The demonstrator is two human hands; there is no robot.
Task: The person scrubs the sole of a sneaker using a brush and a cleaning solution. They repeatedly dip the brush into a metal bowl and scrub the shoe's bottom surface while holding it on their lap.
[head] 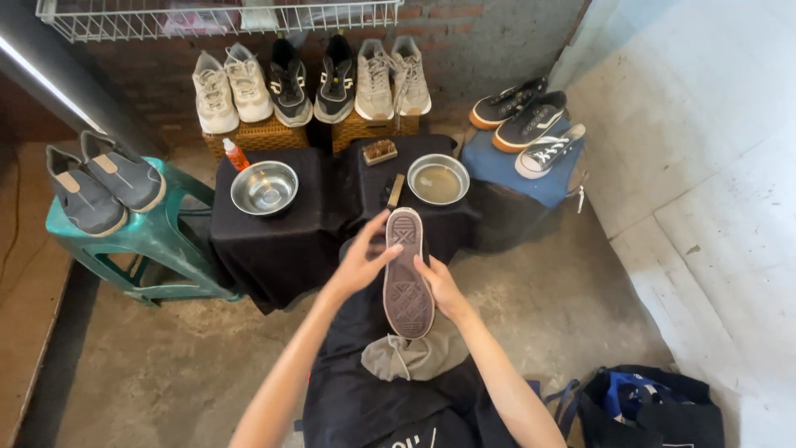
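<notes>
I hold a shoe (407, 278) upside down over my lap, its worn brown sole facing up and the toe pointing away from me. My left hand (362, 259) grips the sole's left edge near the toe. On the right edge near the heel, my right hand (439, 286) supports it. A grey cloth (414, 358) lies on my dark lap just below the shoe. Beyond the toe, a brush (394, 191) rests on the black-draped stand (290, 232).
Two metal bowls (264, 187) (438, 179), a second brush (380, 151) and an orange bottle (236, 155) sit on the stand. Several sneaker pairs line wicker boxes (265, 133). Grey shoes (104, 178) rest on a green stool; dark sneakers (521, 112) on a blue cloth. A bag (647, 406) lies right.
</notes>
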